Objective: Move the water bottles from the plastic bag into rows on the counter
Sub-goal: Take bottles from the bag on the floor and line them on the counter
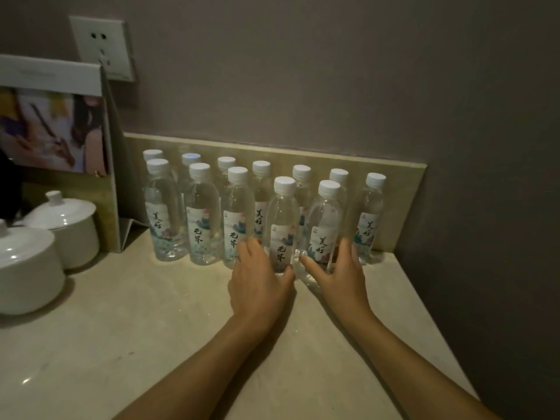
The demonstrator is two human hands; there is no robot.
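Observation:
Several clear water bottles with white caps and painted labels stand in two rows on the beige counter [151, 322], against the low backsplash. My left hand [257, 280] grips the base of a front-row bottle [283, 225]. To its right, my right hand [339, 274] wraps around the base of the neighbouring front-row bottle [324, 228]. Both bottles are upright and touch the counter. One back-row bottle [369, 216] stands alone at the far right. No plastic bag is in view.
Two white lidded ceramic cups [60, 225] stand at the counter's left. A folded display card with a photo [57, 128] rises behind them. A wall socket [101, 47] sits above. A dark wall [485, 207] bounds the counter on the right.

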